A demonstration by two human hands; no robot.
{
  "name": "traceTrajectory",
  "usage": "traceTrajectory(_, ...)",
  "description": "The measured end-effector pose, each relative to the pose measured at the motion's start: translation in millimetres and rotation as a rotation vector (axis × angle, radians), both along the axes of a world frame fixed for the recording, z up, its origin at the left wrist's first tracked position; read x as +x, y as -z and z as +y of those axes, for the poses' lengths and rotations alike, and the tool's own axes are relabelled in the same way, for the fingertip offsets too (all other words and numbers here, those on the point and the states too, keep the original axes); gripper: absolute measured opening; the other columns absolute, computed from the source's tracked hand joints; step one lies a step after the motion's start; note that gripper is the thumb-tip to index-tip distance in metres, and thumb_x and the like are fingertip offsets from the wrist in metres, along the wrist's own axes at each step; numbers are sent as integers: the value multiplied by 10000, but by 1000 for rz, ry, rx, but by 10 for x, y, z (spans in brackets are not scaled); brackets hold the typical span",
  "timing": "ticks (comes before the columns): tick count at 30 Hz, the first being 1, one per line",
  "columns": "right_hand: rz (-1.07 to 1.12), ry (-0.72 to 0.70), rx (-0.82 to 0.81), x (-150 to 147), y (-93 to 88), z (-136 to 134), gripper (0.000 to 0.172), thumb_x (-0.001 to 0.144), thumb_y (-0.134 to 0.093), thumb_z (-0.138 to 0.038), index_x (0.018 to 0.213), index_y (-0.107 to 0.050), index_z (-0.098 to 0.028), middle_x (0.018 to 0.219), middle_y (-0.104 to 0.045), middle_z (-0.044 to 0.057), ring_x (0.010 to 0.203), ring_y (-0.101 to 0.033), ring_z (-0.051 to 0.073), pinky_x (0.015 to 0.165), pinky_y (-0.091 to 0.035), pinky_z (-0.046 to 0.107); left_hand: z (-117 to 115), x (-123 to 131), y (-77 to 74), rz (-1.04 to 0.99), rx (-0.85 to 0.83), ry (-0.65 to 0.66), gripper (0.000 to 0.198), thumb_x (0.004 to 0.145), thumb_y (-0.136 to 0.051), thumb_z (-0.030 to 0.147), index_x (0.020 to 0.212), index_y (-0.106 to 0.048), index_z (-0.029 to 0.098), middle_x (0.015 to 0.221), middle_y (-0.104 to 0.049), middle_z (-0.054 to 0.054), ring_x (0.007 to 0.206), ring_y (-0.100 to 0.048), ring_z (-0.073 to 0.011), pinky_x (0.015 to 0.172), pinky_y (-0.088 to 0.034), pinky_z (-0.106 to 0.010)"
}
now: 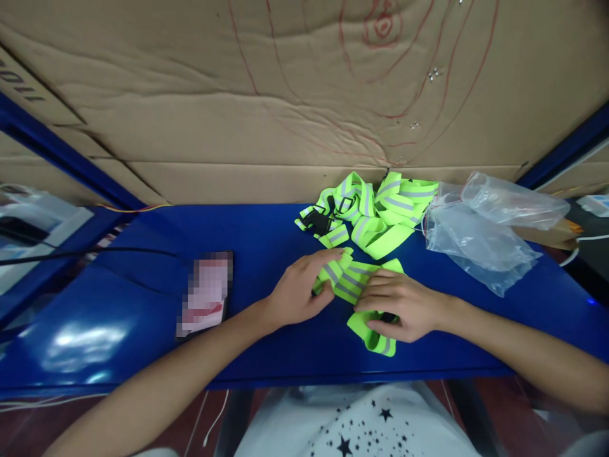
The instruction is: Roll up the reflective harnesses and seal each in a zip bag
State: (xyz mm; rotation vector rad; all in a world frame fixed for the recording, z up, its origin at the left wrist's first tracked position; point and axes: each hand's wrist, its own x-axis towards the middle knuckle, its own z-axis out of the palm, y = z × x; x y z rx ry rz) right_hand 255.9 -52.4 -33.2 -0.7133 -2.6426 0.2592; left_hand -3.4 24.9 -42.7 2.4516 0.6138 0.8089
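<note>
A neon yellow-green reflective strap [351, 280] with grey stripes lies in folds on the blue table [285, 355], between my two hands. My left hand [304, 285] curls around its left end, thumb below and fingers above. Over the right part rests my right hand [402, 304], fingers bent onto the strap, with a loop hanging out below toward the table's front. Something dark shows under the right fingers, too hidden to name. Just behind lies a tangled heap of similar straps [390, 209] with a black buckle [318, 222] at its left.
Clear plastic bags [480, 235] lie to the right of the heap. A phone [204, 295] with a blurred screen lies at left, a black cable [118, 250] near it. Cardboard [214, 133] walls the back, between blue frame posts [71, 152].
</note>
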Motion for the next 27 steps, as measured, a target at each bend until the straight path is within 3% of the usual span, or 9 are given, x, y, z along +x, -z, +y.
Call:
traceTrajectory(2,-17,40,-13,45,-59,-12,190,979,-586,-323,1033,-714,-194,835,-726,49,770,-626,192,721,-462,351,34,-32,-7,-109,-37,-75,536,916,-454,88,1438,-453,206,1479,-566,-130,1386,-536,-246,1156,-419,-411)
traceTrajectory(5,-76,122,-87,140,-152,-33,227,999,-577,-370,996,-734,-207,750,-697,33,713,-607,174,663,-416,313,119,-63,17,-122,97,-138,512,900,-405,20,1348,-556,217,1596,-437,-126,1488,-416,-260,1187,-388,-467)
traceTrajectory(8,-144,216,-100,213,-165,-36,249,1028,-540,-369,1026,-736,-215,763,-701,25,702,-614,162,662,-405,300,137,-59,43,-16,310,-11,489,898,-416,11,1287,-620,225,1606,-438,-114,1509,-388,-258,1193,-375,-490)
traceTrajectory(10,-140,268,-28,218,-109,-24,252,1045,-508,-333,1045,-726,-204,823,-704,36,728,-624,165,689,-427,303,76,-34,43,80,390,125,440,915,-457,69,1294,-620,224,1541,-528,-109,1477,-436,-247,1213,-350,-488)
traceTrajectory(12,-111,297,57,188,-25,-7,246,1046,-498,-305,1079,-711,-186,936,-700,69,830,-640,190,768,-467,327,-16,2,34,184,424,160,389,951,-503,188,1324,-607,229,1502,-569,-103,1455,-461,-251,1237,-311,-490)
traceTrajectory(17,-133,272,71,116,122,52,306,1030,-537,-359,1240,-651,-169,1339,-591,158,1220,-566,296,1006,-458,460,-114,78,59,359,412,-30,653,933,-609,546,1482,-474,220,1443,-581,-151,1382,-512,-327,1188,-352,-547)
traceTrajectory(22,-134,253,-8,161,138,106,329,1030,-543,-363,1305,-618,-198,1332,-616,128,1232,-570,275,1005,-449,443,-3,46,39,198,357,-287,559,933,-584,283,1462,-433,180,1348,-630,-143,1271,-594,-282,1057,-498,-447)
traceTrajectory(25,-117,257,-15,172,145,114,328,1023,-558,-354,1305,-624,-199,1335,-619,132,1239,-571,277,1002,-448,441,29,-37,-67,121,529,-406,539,886,-519,85,1407,-496,221,1496,-543,-149,1409,-504,-303,1186,-365,-536)
traceTrajectory(27,-106,258,-6,168,150,112,331,1022,-562,-352,1307,-626,-197,1340,-620,134,1245,-570,278,1008,-447,443,7,-85,-140,129,707,-373,512,868,-506,18,1311,-575,267,1562,-499,-110,1476,-439,-303,1236,-256,-592)
